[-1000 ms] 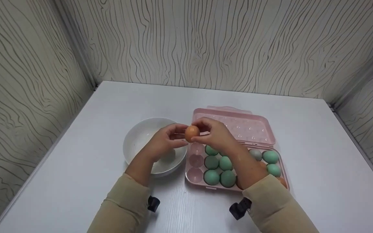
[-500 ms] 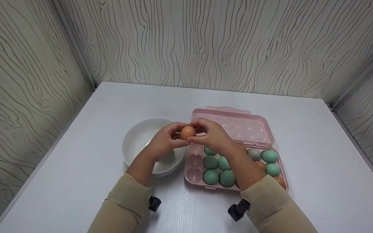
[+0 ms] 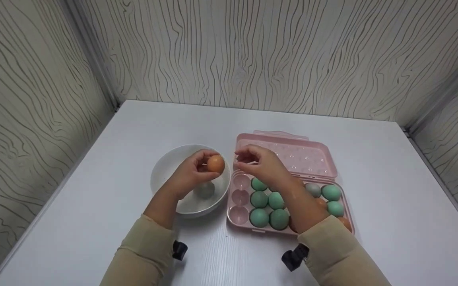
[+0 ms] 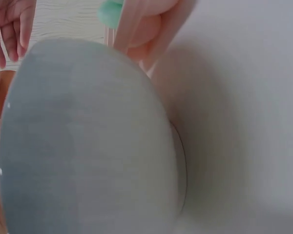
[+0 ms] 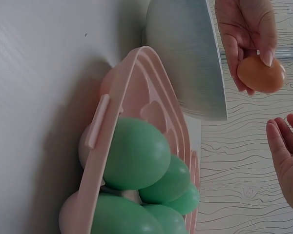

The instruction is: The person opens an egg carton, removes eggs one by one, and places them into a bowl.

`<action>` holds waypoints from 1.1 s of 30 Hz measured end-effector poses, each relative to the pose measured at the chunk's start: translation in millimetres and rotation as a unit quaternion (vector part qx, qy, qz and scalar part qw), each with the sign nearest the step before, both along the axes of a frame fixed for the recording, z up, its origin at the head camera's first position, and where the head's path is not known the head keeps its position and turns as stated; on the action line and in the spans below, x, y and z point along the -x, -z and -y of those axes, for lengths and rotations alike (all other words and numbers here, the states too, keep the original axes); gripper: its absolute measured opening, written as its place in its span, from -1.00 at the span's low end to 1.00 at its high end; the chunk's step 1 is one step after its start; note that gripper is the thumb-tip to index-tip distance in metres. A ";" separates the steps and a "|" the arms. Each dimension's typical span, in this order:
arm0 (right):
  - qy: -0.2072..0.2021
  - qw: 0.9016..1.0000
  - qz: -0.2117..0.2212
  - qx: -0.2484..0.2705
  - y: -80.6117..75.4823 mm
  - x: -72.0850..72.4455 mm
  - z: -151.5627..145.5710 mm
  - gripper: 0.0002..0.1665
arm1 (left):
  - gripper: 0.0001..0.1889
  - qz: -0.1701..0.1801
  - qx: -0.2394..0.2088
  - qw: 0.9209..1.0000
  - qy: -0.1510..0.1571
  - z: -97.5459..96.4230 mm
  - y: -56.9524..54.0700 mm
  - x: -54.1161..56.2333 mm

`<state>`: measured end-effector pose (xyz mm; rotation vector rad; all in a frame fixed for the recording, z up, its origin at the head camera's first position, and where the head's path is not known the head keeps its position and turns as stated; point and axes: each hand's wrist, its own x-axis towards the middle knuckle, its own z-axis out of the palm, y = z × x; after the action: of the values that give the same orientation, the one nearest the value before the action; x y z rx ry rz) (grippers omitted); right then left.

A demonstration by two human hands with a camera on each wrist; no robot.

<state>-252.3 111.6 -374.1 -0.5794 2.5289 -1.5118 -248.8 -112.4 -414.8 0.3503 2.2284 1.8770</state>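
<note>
In the head view my left hand (image 3: 191, 172) pinches a brown egg (image 3: 216, 163) between thumb and fingers, above the white bowl (image 3: 161, 174). A pale egg (image 3: 205, 190) lies inside that bowl, partly in shadow. My right hand (image 3: 262, 165) holds nothing, its fingers loosely bent over the left part of the pink egg box (image 3: 231, 223). Several green eggs (image 3: 259, 217) sit in the box, and its left column of cups is bare. From the right wrist view the brown egg (image 5: 261, 74) sits in the left fingers, apart from the right hand (image 5: 288, 156).
The box's pink lid (image 3: 324, 159) lies folded back behind it. The bowl stands close to the box's left side. Black wrist mounts (image 3: 292, 258) show under the sleeves. Patterned walls (image 3: 245, 55) stand behind the white table (image 3: 392, 190) and at both sides.
Both hands were at the brown egg. My right hand has let go of it, and the left hand has carried it left over the bowl.
</note>
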 end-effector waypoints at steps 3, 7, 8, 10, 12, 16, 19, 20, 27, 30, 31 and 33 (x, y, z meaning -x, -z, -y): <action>0.001 1.000 -0.008 0.000 -4.7 -3.1 0.1 -0.63 | -0.51 0.004 0.017 1.000 -0.013 4.1 3.2 0.8; 0.001 1.000 -0.015 -0.005 -19.5 -12.3 1.2 -0.67 | -0.52 0.015 0.049 0.998 -0.031 3.0 7.0 2.8; 0.001 1.000 -0.016 -0.007 -23.2 -15.1 1.3 -0.68 | -0.52 0.018 0.061 0.997 -0.035 1.8 7.9 3.4; 0.002 1.000 -0.018 -0.009 -26.7 -17.7 0.6 -0.69 | -0.53 0.024 0.083 0.995 -0.043 -1.1 9.1 4.5; 0.003 1.000 -0.021 -0.011 -27.1 -18.3 -0.5 -0.70 | -0.54 0.032 0.104 0.993 -0.049 -4.2 11.6 6.4; 0.005 1.000 -0.018 -0.006 -12.1 -7.6 -5.1 -0.69 | -0.54 0.038 0.124 0.990 -0.057 -8.8 16.9 10.9; 0.009 1.000 -0.015 -0.003 1.4 1.7 -8.7 -0.67 | -0.54 0.044 0.142 0.987 -0.063 -11.4 18.7 12.9; 0.010 1.000 -0.015 -0.002 3.8 3.1 -9.6 -0.67 | -0.54 0.047 0.149 0.986 -0.065 -12.3 18.9 13.2; 0.010 1.000 -0.025 -0.007 8.6 4.9 -11.9 -0.73 | -0.51 0.053 0.178 0.980 -0.068 -17.7 20.0 15.8; 0.012 1.000 -0.024 -0.008 8.7 4.5 -11.7 -0.74 | -0.52 0.052 0.189 0.978 -0.069 -20.2 21.2 17.9; 0.012 1.000 -0.024 -0.007 9.1 4.5 -11.8 -0.73 | -0.53 0.053 0.192 0.978 -0.070 -20.8 21.7 18.6; 0.012 1.000 -0.024 -0.005 10.2 4.8 -12.3 -0.71 | -0.53 0.054 0.195 0.977 -0.071 -21.6 21.7 19.5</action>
<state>-257.1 123.9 -384.3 -0.5938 2.5861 -1.5113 -268.3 -90.8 -436.5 0.0226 2.5270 1.4264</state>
